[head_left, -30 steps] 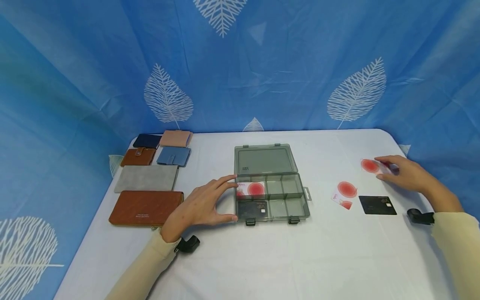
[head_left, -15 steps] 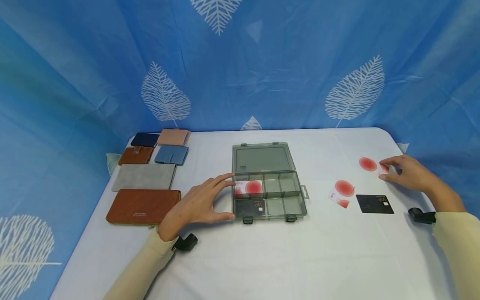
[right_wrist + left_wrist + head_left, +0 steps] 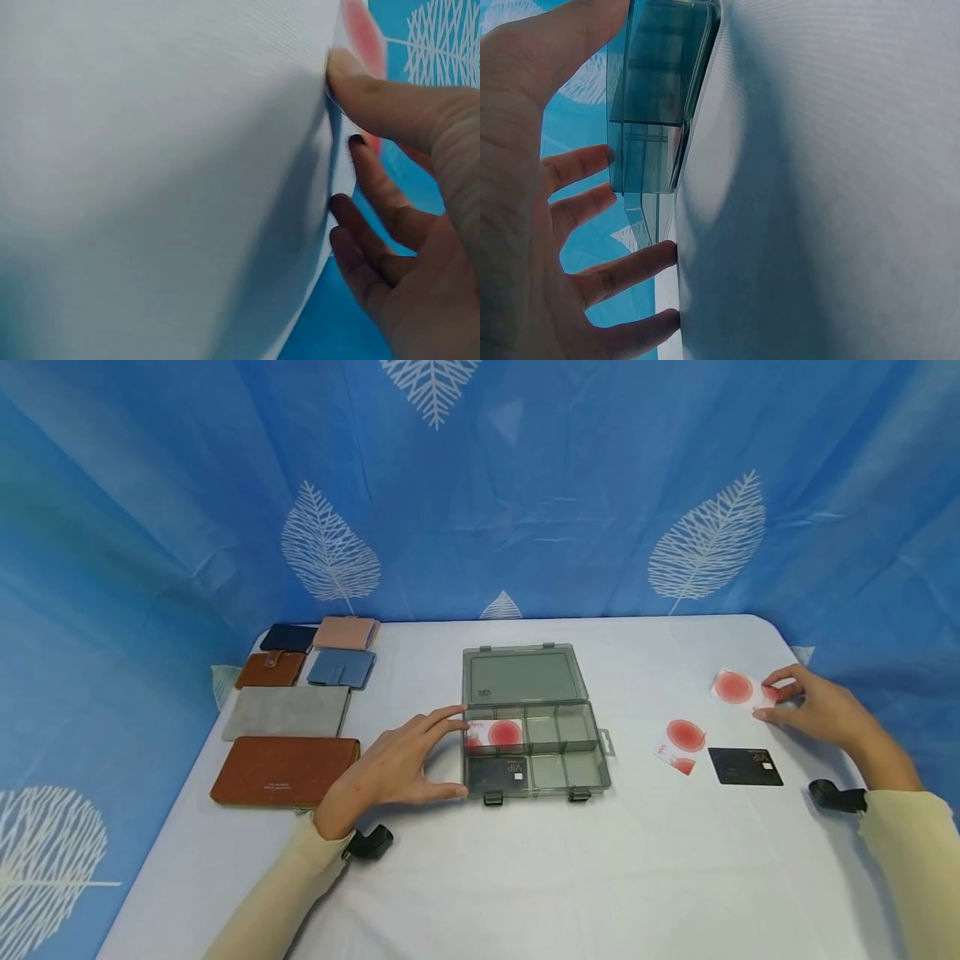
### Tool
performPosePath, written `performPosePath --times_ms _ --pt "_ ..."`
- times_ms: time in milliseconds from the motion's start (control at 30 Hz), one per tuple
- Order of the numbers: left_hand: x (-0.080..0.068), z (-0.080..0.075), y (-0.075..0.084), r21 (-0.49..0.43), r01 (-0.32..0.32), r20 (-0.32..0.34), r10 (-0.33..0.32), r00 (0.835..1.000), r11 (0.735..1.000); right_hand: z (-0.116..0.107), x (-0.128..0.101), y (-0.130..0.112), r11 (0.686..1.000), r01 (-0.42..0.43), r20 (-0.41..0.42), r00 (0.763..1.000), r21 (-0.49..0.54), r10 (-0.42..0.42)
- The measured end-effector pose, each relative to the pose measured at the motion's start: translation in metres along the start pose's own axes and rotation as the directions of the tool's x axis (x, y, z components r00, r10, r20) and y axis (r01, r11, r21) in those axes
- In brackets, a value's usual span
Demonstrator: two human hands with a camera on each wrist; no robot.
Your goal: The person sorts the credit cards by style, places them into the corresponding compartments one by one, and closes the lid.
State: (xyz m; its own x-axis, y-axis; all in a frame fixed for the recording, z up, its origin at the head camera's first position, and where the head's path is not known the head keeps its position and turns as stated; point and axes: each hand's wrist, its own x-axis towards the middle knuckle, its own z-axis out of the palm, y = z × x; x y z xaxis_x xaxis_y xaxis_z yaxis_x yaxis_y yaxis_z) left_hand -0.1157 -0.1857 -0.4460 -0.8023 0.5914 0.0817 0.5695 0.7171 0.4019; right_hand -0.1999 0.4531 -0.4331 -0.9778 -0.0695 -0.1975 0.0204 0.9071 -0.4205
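Note:
A translucent green divided box (image 3: 555, 771) lies with its lid folded back in the head view. My left hand (image 3: 401, 768) spans its left side, thumb near the front corner and fingertips at the wall, fingers mostly straight. One red-and-white card (image 3: 504, 733) and a black VIP card (image 3: 495, 774) lie in its left compartments. At the far right my right hand (image 3: 821, 710) pinches the right end of another red-and-white card (image 3: 732, 687) between thumb and fingers. In the right wrist view the thumb (image 3: 375, 97) is at that card's edge.
Near the right hand lie a third red-and-white card (image 3: 684, 737) and a black card (image 3: 745, 767). At left are a large brown wallet (image 3: 285, 771), a grey wallet (image 3: 287, 712), a blue one (image 3: 341, 667), and several more small ones. A blue curtain (image 3: 570, 485) hangs behind the table.
My right hand has shifted its fingers along the card's right end, and the card now sits slightly turned. The left hand stays at the box. The head view has shifted slightly.

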Motion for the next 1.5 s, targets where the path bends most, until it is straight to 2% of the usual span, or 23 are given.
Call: performPosePath --times_ms 233,367,533,733,933,1200,1300,1500 --pt "-0.001 0.001 -0.001 0.003 0.011 0.000 -0.011 1.000 1.000 0.013 -0.006 -0.005 1.000 -0.008 -0.094 0.995 0.019 0.010" --pt "-0.002 0.003 -0.002 0.005 0.010 -0.006 -0.010 1.000 1.000 0.016 -0.009 -0.016 0.999 0.033 -0.133 0.991 0.032 -0.029" --pt "-0.003 0.004 -0.002 0.004 0.014 -0.007 -0.014 1.000 1.000 0.018 -0.012 -0.042 0.995 0.078 -0.164 0.984 0.064 -0.066" --pt "-0.004 0.004 -0.002 0.017 0.012 -0.007 -0.012 1.000 1.000 0.024 -0.014 -0.085 0.986 0.147 -0.210 0.969 0.076 -0.129" --pt "-0.005 0.002 -0.002 0.020 0.023 -0.016 -0.022 1.000 1.000 0.031 -0.012 -0.134 0.959 0.275 -0.229 0.940 0.068 -0.253" --pt "-0.004 0.003 -0.004 0.019 0.022 -0.015 -0.022 1.000 1.000 0.044 -0.008 -0.177 0.884 0.459 -0.269 0.865 0.084 -0.424" --pt "-0.001 0.004 -0.004 0.020 0.013 -0.015 -0.013 1.000 1.000 0.051 -0.006 -0.188 0.871 0.482 -0.274 0.854 0.098 -0.442" --pt "0.001 0.005 -0.003 0.024 0.004 -0.014 -0.004 1.000 1.000 0.068 -0.003 -0.210 0.855 0.495 -0.262 0.855 0.156 -0.447"
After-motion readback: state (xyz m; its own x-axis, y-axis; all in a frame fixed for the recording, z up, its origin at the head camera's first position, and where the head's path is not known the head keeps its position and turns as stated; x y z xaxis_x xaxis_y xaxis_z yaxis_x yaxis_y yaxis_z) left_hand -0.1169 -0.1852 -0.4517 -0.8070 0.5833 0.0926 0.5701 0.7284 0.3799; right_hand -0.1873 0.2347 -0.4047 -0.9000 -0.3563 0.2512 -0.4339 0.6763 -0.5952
